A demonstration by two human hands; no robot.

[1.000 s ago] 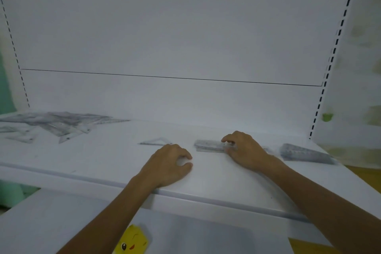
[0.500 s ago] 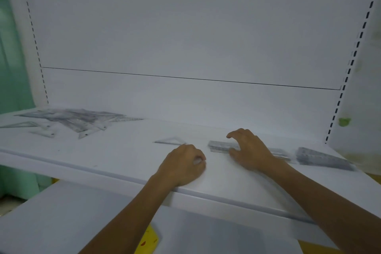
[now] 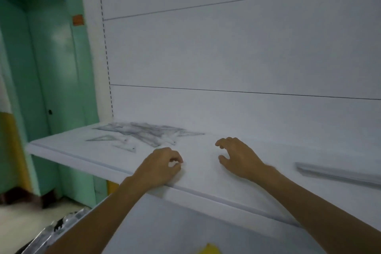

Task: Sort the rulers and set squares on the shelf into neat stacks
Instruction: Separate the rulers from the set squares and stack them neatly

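A jumble of clear rulers and set squares (image 3: 144, 132) lies at the back left of the white shelf (image 3: 82, 156). Two loose set squares (image 3: 105, 138) (image 3: 126, 147) sit just in front of it. At the right, a neat stack of clear rulers (image 3: 338, 173) lies flat. My left hand (image 3: 162, 167) rests near the shelf's front edge, fingers loosely curled, nothing visible in it. My right hand (image 3: 237, 156) is over the bare middle of the shelf, fingers spread and bent, holding nothing, well left of the ruler stack.
The white back panel (image 3: 226, 57) rises behind the shelf, with a slotted upright at its left. A green wall and door (image 3: 51, 68) stand further left. A lower shelf (image 3: 165, 222) juts out below, with a yellow item (image 3: 209, 249) and shiny packaging (image 3: 51, 231).
My right hand has let go of the ruler stack and moved left, away from it. My view has swung left toward the jumbled pile. The left hand keeps its curled pose.
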